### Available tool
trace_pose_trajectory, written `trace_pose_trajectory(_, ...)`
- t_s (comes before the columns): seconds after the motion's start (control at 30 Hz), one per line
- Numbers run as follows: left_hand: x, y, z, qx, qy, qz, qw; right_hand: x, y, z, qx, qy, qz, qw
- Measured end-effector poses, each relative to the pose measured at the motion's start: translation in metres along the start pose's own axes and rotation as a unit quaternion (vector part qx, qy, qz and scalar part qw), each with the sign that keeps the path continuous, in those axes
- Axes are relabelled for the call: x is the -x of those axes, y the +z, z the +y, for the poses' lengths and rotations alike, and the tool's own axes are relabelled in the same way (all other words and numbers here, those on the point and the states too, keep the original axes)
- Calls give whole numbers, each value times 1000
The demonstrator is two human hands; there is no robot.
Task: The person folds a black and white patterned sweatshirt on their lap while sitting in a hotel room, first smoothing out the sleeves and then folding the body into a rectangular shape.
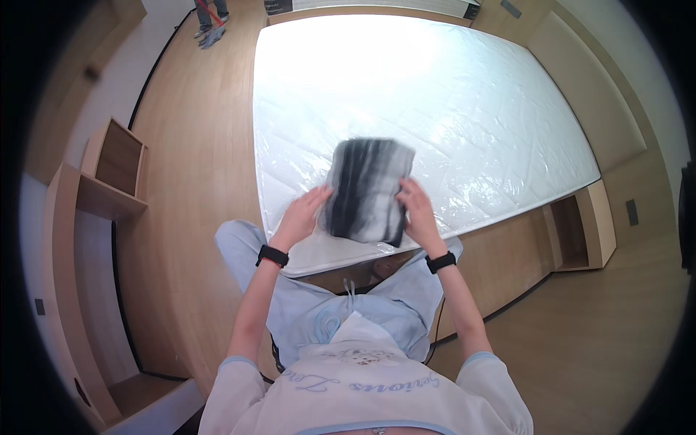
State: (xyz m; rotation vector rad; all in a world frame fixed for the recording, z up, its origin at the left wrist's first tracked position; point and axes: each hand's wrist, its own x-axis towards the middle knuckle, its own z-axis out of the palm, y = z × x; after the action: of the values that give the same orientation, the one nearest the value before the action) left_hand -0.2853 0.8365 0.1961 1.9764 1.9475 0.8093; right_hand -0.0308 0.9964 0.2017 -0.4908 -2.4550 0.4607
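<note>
A folded cloth (370, 190) with black, grey and white stripes is between my two hands, over the near end of a plastic-wrapped white mattress (478, 114). Its outline is blurred. My left hand (300, 213) has its fingertips against the cloth's left edge. On the opposite side, my right hand (418, 211) grips the right edge, fingers bent over it. Whether the cloth rests on the mattress or is lifted slightly off it, I cannot tell. Both wrists wear black bands.
A wooden shelf unit (111, 201) stands along the left wall. To the right, a bedside cabinet (584, 228) adjoins the padded headboard (587, 81). At the far left, a person (205, 19) stands on the wood floor (190, 136) with a red-handled mop (213, 35).
</note>
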Motion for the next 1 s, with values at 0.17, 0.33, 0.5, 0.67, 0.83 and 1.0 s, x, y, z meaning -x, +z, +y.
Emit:
trace_pose_trajectory(0.17, 10, 13, 7, 105, -78, 29, 991, 40, 10, 16, -52, 79, -81, 992)
trace_pose_trajectory(0.33, -14, 41, 28, -28, -69, 68, 995, 0, 28, -23, 25, 116, 15, 993)
trace_pose_trajectory(0.5, -2, 82, 22, -167, -103, 31, 980, 5, 86, -28, 131, 175, -54, 974)
trace_pose_trajectory(0.67, 0, 83, 6, -143, -90, 51, 984, -2, 92, -35, 114, 224, -105, 962)
trace_pose_trajectory(0.83, -9, 92, -3, -146, -92, 57, 983, -6, 100, -18, 117, 213, -111, 964)
trace_pose_trajectory(1.0, -24, 102, -8, -153, -105, 47, 981, -6, 111, 8, 127, 177, -86, 972)
